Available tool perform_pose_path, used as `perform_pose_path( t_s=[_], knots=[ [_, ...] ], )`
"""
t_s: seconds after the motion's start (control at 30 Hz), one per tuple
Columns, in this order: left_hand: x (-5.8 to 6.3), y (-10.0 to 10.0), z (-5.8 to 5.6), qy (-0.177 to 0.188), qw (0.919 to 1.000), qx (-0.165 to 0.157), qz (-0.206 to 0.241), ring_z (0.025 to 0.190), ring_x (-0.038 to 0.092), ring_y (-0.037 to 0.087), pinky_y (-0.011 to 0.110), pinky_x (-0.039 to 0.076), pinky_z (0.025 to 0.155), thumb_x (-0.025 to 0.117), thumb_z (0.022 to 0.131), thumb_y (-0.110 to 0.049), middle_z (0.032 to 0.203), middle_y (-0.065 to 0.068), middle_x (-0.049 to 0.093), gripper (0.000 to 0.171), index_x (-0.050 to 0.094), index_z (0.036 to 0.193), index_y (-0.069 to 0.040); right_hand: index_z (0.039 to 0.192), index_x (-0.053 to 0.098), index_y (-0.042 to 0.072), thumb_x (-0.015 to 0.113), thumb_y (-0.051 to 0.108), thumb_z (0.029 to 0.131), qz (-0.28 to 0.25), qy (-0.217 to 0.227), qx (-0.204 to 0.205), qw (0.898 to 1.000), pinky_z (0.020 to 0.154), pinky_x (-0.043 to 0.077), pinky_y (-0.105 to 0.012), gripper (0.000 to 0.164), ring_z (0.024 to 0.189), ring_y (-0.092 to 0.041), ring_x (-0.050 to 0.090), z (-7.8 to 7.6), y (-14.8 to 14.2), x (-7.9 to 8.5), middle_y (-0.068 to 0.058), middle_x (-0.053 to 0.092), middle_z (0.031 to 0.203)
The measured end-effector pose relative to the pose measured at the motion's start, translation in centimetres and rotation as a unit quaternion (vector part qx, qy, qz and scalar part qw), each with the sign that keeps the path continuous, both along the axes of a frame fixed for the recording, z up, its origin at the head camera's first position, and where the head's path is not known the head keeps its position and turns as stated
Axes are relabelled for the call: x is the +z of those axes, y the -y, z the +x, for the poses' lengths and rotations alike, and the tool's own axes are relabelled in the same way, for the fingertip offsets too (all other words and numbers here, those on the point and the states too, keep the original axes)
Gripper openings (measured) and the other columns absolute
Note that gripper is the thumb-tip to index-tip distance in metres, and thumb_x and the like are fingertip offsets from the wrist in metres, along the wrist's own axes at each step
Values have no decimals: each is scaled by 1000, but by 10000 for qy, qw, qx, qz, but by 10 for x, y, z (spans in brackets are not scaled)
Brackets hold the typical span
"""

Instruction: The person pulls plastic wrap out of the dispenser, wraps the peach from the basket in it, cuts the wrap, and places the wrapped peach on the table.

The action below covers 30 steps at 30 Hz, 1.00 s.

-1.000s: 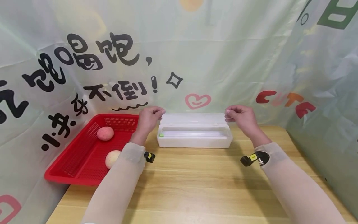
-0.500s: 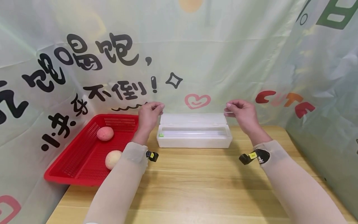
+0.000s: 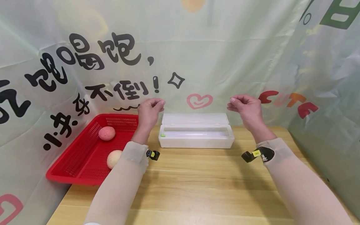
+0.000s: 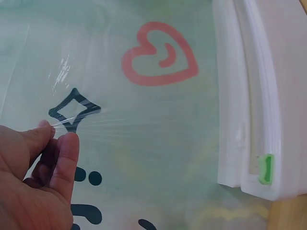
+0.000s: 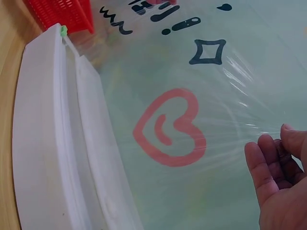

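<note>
A sheet of clear cling film (image 5: 236, 74) stretches up from a long white cling film dispenser (image 3: 197, 143), its glints and pulled creases showing in both wrist views. My left hand (image 3: 148, 117) pinches one corner of the film between thumb and fingertips. On the other side, my right hand (image 3: 249, 114) pinches the opposite corner. Both hands are raised above the dispenser, level with each other. The dispenser's lid (image 3: 195, 119) stands tipped back, and a roll shows through the slot beneath it. At the left end sits a small green slider (image 4: 266, 168).
To the left, a red plastic basket (image 3: 76, 176) holds a pink round item (image 3: 107, 133) and a cream one (image 3: 113, 158), the latter partly behind my left sleeve. The dispenser stands on a wooden table (image 3: 194, 187). A printed curtain (image 3: 225, 56) hangs close behind it.
Both hands have risen from beside the lid to above it, drawing the film upward. The dispenser and basket have stayed in place.
</note>
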<state>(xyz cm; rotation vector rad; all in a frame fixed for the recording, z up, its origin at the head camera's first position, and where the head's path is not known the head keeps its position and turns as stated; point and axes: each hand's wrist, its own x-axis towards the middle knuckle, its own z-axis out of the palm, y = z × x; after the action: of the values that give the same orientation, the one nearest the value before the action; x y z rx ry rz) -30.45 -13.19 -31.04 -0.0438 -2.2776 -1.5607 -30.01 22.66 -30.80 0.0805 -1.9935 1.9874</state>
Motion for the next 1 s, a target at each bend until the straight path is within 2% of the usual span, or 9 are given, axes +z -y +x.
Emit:
perform_pose_path(
  t_s=[0.13, 0.37, 0.57, 0.83, 1.0],
  knots=[
    [4, 0, 3, -177, 9998, -9, 56, 95, 77, 22, 34, 62, 93, 73, 102, -24, 108, 9, 75, 21, 80, 117, -12, 105, 77, 2, 78, 10, 95, -335, -152, 111, 9993, 80, 63, -28, 13, 81, -13, 77, 1, 1, 4, 0, 74, 87],
    [7, 3, 7, -396, 9991, -6, 180, 97, 77, 23, 33, 60, 96, 72, 102, -26, 109, 10, 74, 23, 80, 119, -12, 110, 75, -3, 83, 16, 91, -387, -288, 169, 9987, 81, 63, -29, 29, 82, -14, 77, 4, 4, 12, -5, 75, 92],
    [10, 3, 10, -481, 9985, -55, 262, 96, 78, 22, 31, 61, 95, 73, 101, -26, 108, 10, 74, 23, 80, 119, -13, 106, 78, 1, 83, 16, 89, -549, -411, 208, 9974, 79, 64, -29, 23, 81, -15, 77, 8, 4, 18, -2, 75, 89],
    [14, 0, 16, -611, 9967, -45, 524, 94, 77, 20, 29, 61, 94, 75, 100, -27, 109, 9, 72, 23, 80, 118, -13, 111, 73, -10, 79, 4, 92, -1002, -764, 430, 9911, 78, 65, -32, 24, 79, -16, 76, 15, 5, 24, -3, 75, 87],
    [18, -1, 20, -770, 9953, -34, 590, 94, 77, 19, 29, 60, 94, 75, 100, -27, 108, 8, 72, 24, 80, 118, -13, 109, 74, -9, 77, 1, 93, -1073, -883, 499, 9890, 78, 65, -32, 19, 79, -16, 76, 16, 4, 28, -5, 74, 88]
  ],
)
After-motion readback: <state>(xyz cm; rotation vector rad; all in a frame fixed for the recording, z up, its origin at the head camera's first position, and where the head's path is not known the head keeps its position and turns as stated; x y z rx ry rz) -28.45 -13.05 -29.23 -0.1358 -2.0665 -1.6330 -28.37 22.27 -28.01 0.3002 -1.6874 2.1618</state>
